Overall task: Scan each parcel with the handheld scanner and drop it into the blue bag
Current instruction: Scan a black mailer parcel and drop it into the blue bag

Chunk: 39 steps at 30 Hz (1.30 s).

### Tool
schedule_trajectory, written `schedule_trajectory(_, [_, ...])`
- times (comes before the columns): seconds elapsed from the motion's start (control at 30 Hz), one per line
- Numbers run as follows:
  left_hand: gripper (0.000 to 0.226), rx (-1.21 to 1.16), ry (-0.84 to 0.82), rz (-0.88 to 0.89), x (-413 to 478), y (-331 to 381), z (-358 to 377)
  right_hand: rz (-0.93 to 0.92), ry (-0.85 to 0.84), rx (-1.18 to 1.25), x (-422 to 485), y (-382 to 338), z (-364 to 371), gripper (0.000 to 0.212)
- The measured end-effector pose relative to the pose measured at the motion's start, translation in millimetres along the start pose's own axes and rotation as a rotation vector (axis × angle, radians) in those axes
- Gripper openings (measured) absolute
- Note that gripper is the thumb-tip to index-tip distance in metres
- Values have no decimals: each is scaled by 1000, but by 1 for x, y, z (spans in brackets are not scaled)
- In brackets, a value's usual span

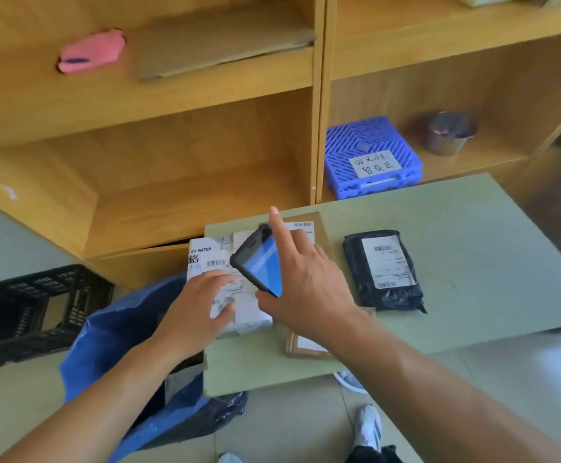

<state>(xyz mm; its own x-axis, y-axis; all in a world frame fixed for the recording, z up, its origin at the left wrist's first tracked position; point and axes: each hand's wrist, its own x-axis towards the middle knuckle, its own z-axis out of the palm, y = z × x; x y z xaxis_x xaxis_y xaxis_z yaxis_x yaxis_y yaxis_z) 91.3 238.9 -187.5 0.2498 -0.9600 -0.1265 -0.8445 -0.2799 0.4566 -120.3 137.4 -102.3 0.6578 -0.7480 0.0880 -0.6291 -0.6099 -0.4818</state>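
Observation:
A white parcel [205, 259] with barcode labels lies at the left edge of the green table [472, 235]. My left hand [199, 305] rests on it, fingers curled over its top. My right hand [302, 289] holds the black handheld scanner [259, 262], blue screen facing up, just above the white parcel, with the index finger stretched out. The blue bag [112, 332] stands open on the floor left of the table, with parcels inside. A black parcel [384, 272] with a white label lies to the right. A brown parcel [306, 345] sits under my right wrist.
Wooden shelves [319, 95] stand behind the table, holding a blue crate [369, 155], a metal cup [449, 132], a pink item [92, 51] and flat cardboard [225, 45]. A black crate [35, 309] sits on the floor at the left. My shoes [369, 426] show below the table.

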Motion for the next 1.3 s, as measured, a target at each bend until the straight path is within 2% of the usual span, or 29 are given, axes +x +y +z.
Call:
schedule_trajectory(0.13, [54,33,-40,9,55,79,24,67,-16,-19,-17,92,-52,121])
schedule_trajectory(0.23, [65,-44,-97,-24,84,130,43,181,-58,-13,-32,150,-78,120])
schedule_trajectory(0.47, [57,-48,-253,31,148,197,91,403,-83,6,-60,237,-97,113])
schedule_trajectory(0.67, [52,45,-287,54,234,220,115,552,-122,20,-57,270,-93,111])
schedule_trajectory(0.77, [55,111,-363,73,283,219,132,636,-119,24,-49,277,-88,111])
schedule_trajectory(0.9, [63,201,-420,-29,338,209,162,675,-136,42,-32,280,-85,110])
schedule_trajectory(1.03, [69,308,-568,-87,364,201,191,667,-137,32,-22,282,-85,111])
schedule_trajectory(1.17, [61,305,-635,-80,365,195,206,674,-147,31,-13,288,-92,111])
schedule_trajectory(1.3, [40,309,-532,-124,359,191,213,665,-148,-1,-7,292,-92,111])
